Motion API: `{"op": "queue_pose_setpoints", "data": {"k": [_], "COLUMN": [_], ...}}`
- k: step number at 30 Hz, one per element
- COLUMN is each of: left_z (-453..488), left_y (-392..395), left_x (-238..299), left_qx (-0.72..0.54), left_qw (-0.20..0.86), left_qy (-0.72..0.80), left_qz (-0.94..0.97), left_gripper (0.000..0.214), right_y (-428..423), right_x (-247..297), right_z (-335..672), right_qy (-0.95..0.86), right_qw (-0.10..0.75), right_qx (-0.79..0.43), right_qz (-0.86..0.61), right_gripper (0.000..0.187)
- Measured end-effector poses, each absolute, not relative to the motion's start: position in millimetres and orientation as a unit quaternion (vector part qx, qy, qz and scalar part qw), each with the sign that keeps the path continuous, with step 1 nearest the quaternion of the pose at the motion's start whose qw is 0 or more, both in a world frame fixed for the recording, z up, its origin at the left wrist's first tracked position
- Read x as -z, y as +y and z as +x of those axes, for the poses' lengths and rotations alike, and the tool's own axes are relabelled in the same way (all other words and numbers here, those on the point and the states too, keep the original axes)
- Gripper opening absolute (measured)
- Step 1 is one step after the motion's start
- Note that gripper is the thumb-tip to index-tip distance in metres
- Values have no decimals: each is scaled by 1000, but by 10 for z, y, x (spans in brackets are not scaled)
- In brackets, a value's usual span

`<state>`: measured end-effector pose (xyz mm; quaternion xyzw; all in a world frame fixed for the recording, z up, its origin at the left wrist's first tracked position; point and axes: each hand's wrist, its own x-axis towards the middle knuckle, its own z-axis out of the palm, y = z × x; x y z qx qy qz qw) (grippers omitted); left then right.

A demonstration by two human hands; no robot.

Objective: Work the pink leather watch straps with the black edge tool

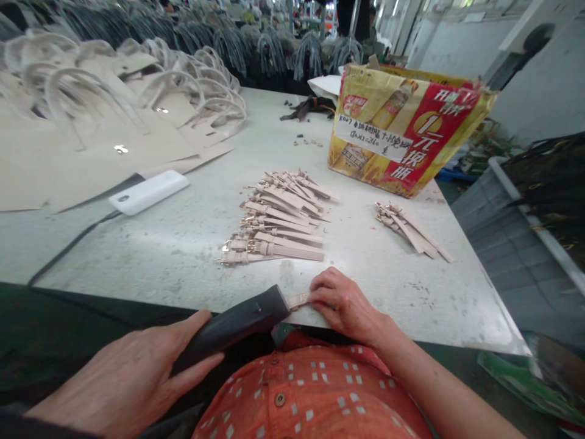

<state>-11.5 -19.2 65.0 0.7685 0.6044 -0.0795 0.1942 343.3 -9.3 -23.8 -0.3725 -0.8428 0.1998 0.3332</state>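
My left hand (132,372) is closed around a long dark grey object (242,317) with a squared end, just in front of the table edge; its exact kind is unclear. Against that end lies a short beige strap (298,300). The fingers of my right hand (340,302) pinch the strap's other end. Beyond both hands, a fanned pile of beige buckle straps (283,222) rests on the table, metal buckles mostly to the left. To the right is a smaller bunch of buckle straps (406,228).
A yellow and red cardboard box (402,134) stands at the back right of the white table (205,262). Beige bag pieces with handles (114,110) are heaped at the left. A white device (150,192) trails a cable. A grey bin (516,244) stands beyond the right edge.
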Motion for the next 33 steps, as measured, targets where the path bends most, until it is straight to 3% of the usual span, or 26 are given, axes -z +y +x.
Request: {"op": "queue_pose_setpoints", "data": {"k": [7, 13, 22, 33], "left_z": [90, 86, 269, 565], "left_y": [-128, -260, -143, -16], "left_x": [-701, -687, -792, -802], "left_qx": [161, 106, 150, 77], "left_qw": [156, 149, 205, 204], "left_qy": [592, 601, 575, 577], "left_qz": [774, 778, 778, 787], "left_gripper": [53, 47, 52, 35], "right_y": [-12, -32, 13, 50], "right_x": [257, 269, 199, 37], "right_z": [3444, 3389, 3382, 3336], "right_qy": [-829, -821, -818, -742], "right_qw": [321, 332, 264, 245], "right_qx": [-251, -244, -262, -349], "right_qz": [-383, -396, -439, -517], "right_gripper": [18, 17, 23, 33]}}
